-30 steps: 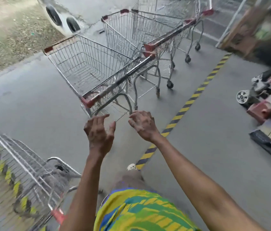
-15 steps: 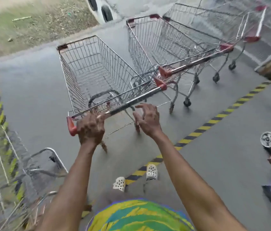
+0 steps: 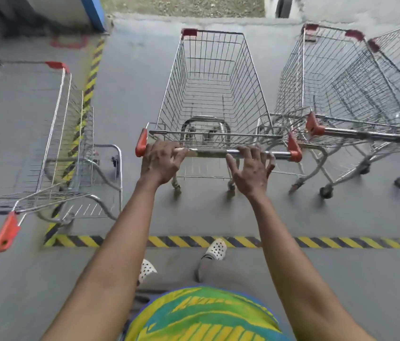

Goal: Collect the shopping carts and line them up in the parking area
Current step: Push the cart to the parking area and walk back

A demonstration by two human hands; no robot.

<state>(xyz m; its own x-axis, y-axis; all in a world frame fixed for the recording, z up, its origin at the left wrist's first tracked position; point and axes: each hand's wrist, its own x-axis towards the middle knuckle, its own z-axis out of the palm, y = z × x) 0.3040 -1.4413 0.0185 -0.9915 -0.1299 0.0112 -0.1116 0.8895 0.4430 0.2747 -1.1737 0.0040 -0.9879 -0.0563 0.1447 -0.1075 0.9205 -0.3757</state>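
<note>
**Both hands on the cart handle at the striped line**

The left hand [image 3: 161, 159] curls over the chrome handle bar [image 3: 215, 153] of a silver wire shopping cart with red plastic end caps [image 3: 212, 94], near the bar's left end. The right hand [image 3: 252, 171] rests on the bar towards its right end, fingers spread and only loosely bent. The cart stands on grey concrete floor [image 3: 132, 94], just past a yellow-and-black hazard stripe [image 3: 329, 242]. Another wire cart [image 3: 46, 143] sits to the left; two more wire carts [image 3: 356, 94] stand close together on the right.
</note>
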